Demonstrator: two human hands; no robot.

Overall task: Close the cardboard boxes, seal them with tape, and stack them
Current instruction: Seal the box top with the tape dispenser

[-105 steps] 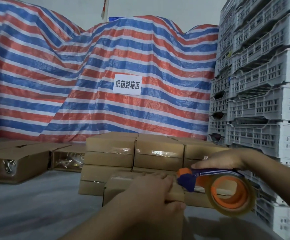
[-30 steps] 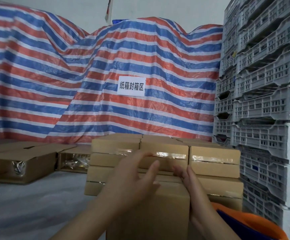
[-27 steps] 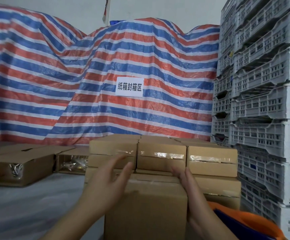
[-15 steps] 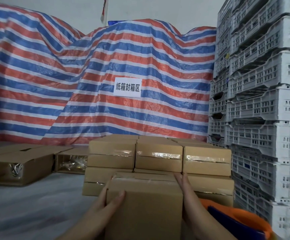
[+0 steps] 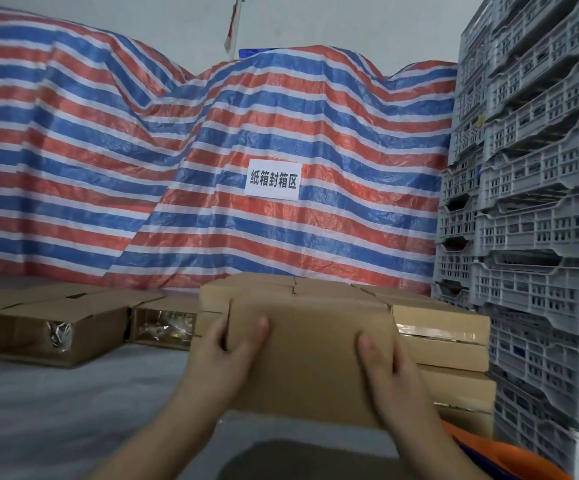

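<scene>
Striped red-white-blue tarpaulin (image 5: 108,161), crinkled, bearing a white paper sign (image 5: 273,180). Perforated grey plastic crates (image 5: 537,216), stacked at right. Open cardboard boxes (image 5: 59,327) at left, shiny contents inside. Sealed stack (image 5: 444,344), taped, partly hidden behind the held cardboard box (image 5: 310,355), which left hand (image 5: 227,358) and right hand (image 5: 390,372) grip by its sides.

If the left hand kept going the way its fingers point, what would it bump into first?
Probably the stacked boxes behind. The left hand points away from the person, gripping the lifted box; how far off they are is unclear.
</scene>
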